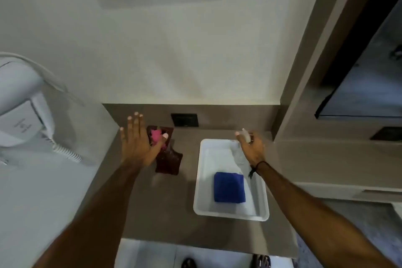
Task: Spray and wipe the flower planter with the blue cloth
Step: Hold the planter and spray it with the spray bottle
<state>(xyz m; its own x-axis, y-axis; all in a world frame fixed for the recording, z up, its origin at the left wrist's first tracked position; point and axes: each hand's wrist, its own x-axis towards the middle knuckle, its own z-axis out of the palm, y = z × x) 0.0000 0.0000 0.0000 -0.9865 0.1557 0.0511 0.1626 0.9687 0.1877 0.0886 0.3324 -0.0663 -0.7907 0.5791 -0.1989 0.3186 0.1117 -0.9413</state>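
A dark brown flower planter with pink flowers stands on the brown counter, left of a white tray. My left hand hovers over the planter's left side with fingers spread, the thumb in front of the flowers. A folded blue cloth lies in the tray. My right hand is above the tray's far right corner, closed around a small clear spray bottle, which is blurred.
A white wall-mounted hair dryer with a coiled cord hangs at the left. A dark wall socket sits behind the planter. A mirror or screen and a shelf are at the right. The counter's front edge is near me.
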